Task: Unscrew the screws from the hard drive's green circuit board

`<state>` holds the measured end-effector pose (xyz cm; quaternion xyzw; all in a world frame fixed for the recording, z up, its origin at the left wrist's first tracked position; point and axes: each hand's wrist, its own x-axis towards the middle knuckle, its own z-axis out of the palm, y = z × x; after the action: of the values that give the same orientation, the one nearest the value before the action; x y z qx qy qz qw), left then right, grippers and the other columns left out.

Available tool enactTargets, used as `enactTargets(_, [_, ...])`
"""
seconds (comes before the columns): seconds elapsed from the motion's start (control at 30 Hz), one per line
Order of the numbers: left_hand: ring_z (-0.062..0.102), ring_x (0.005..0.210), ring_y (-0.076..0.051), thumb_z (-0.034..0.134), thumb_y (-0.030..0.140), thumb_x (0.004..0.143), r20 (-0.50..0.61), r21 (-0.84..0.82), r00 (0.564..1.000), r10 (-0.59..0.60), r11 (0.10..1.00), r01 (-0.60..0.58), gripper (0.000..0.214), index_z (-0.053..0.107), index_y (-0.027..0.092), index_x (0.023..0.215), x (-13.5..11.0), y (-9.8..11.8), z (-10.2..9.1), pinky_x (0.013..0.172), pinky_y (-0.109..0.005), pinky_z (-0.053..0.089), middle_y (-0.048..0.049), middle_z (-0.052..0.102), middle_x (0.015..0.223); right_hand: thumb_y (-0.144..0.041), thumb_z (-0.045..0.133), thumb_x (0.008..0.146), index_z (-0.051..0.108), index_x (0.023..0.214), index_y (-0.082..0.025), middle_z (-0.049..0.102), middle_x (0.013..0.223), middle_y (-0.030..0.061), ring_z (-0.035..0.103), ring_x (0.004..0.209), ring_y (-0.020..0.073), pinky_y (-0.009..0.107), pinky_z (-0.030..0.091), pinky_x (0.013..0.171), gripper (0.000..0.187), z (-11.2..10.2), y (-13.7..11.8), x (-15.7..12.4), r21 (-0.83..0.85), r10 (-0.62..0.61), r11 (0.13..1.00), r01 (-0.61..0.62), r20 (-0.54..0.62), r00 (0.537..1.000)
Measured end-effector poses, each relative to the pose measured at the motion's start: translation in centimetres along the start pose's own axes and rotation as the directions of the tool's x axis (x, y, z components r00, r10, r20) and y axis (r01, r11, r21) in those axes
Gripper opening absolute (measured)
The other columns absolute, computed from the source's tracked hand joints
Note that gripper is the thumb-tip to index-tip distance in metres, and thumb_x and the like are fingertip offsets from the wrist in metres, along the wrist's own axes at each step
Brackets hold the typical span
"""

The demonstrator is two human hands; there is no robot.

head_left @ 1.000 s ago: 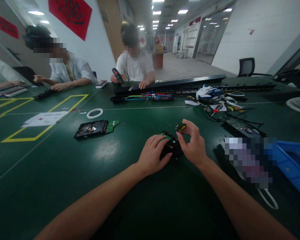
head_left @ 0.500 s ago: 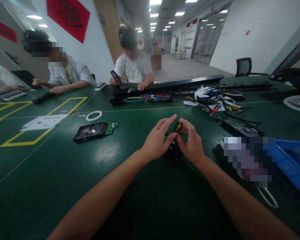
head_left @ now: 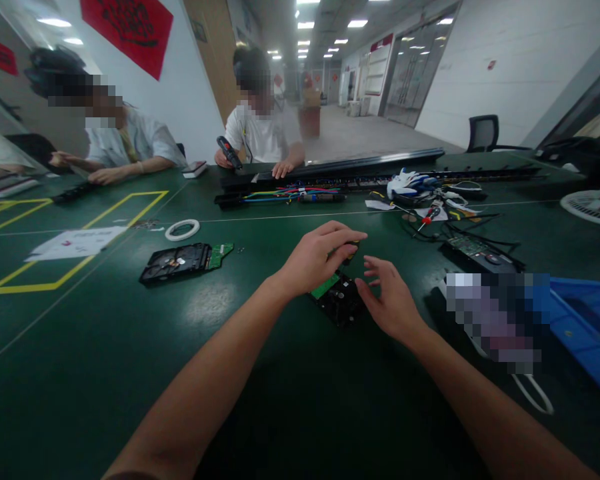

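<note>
A black hard drive [head_left: 344, 303] with a green circuit board lies on the table between my hands. My left hand [head_left: 315, 259] is above its far side, fingers closed around the short black-and-yellow handle of a screwdriver [head_left: 351, 253]. Most of that tool is hidden by the fingers, and its tip cannot be made out. My right hand [head_left: 391, 300] is open beside the drive's right edge, fingers apart and holding nothing. Whether its thumb touches the drive is unclear.
To the left lie another hard drive [head_left: 177, 264], a white ring [head_left: 183, 230] and a paper sheet [head_left: 75, 243]. On the right are a blue bin [head_left: 587, 327], a circuit board unit [head_left: 480, 252], gloves [head_left: 410, 183] and a red screwdriver [head_left: 430, 217]. Across the table, a person holds a power screwdriver [head_left: 229, 153].
My right hand has come off the screwdriver handle and moved down and right, its fingers opening. My left hand now covers more of the handle, and more of the drive shows.
</note>
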<state>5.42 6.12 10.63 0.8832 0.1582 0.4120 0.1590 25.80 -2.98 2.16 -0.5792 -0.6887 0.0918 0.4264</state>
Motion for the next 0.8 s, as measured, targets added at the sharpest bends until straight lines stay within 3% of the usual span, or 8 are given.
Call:
enactTargets(0.07, [0.07,0.112,-0.018,0.064,0.019,0.104,0.006,0.001,1.0,-0.001,1.0,0.001,0.024,0.073,0.02,0.126,0.1,0.1,-0.3,0.099,-0.037,0.058,-0.0084,0.072,0.119,-0.037,0.057,0.103,0.065,0.128,-0.02,0.067,0.12,0.0142,0.071,0.096,0.0258,0.045,0.061,0.081,0.031,0.0,0.5,-0.3,-0.09,0.061,0.995,-0.051,0.114,0.992])
enactTargets(0.2, [0.07,0.105,-0.018,0.068,0.023,0.102,-0.011,0.041,1.0,-0.02,0.999,0.02,0.019,0.075,0.02,0.12,0.1,0.1,-0.8,0.094,-0.036,0.059,-0.0077,0.073,0.113,-0.032,0.055,0.103,0.071,0.111,-0.02,0.071,0.102,0.0088,0.069,0.093,0.0252,0.042,0.056,0.082,0.021,0.2,0.6,0.0,-0.173,0.073,0.984,-0.033,0.232,0.97])
enactTargets(0.37, [0.07,0.1,-0.018,0.074,0.026,0.098,-0.064,0.056,0.996,-0.065,0.996,0.068,0.02,0.077,0.02,0.117,0.0,-0.3,-1.1,0.09,-0.035,0.059,-0.0072,0.073,0.11,-0.033,0.053,0.104,0.07,0.108,-0.022,0.073,0.097,0.0068,0.07,0.087,0.0239,0.039,0.052,0.077,0.02,-0.2,0.0,0.2,-0.243,0.108,0.969,-0.048,0.24,0.965])
enactTargets(0.6, [0.071,0.096,-0.016,0.073,0.026,0.099,-0.013,0.062,0.998,-0.056,0.997,0.057,0.02,0.077,0.021,0.118,0.1,0.4,-1.3,0.089,-0.034,0.059,-0.0065,0.074,0.11,-0.025,0.058,0.097,0.062,0.089,-0.025,0.073,0.084,0.0047,0.069,0.076,0.0242,0.035,0.045,0.066,0.009,-0.6,-1.1,-0.1,-0.364,0.127,0.931,-0.042,0.214,0.969])
enactTargets(0.8, [0.073,0.102,-0.018,0.071,0.024,0.1,0.036,0.02,0.998,-0.045,0.999,0.044,0.022,0.076,0.02,0.122,0.2,0.7,-1.8,0.094,-0.036,0.06,-0.0073,0.077,0.114,-0.031,0.056,0.097,0.063,0.089,-0.025,0.074,0.081,0.0039,0.07,0.069,0.0225,0.035,0.044,0.061,0.012,-1.2,-1.8,-0.4,-0.256,0.184,0.96,-0.109,0.289,0.939])
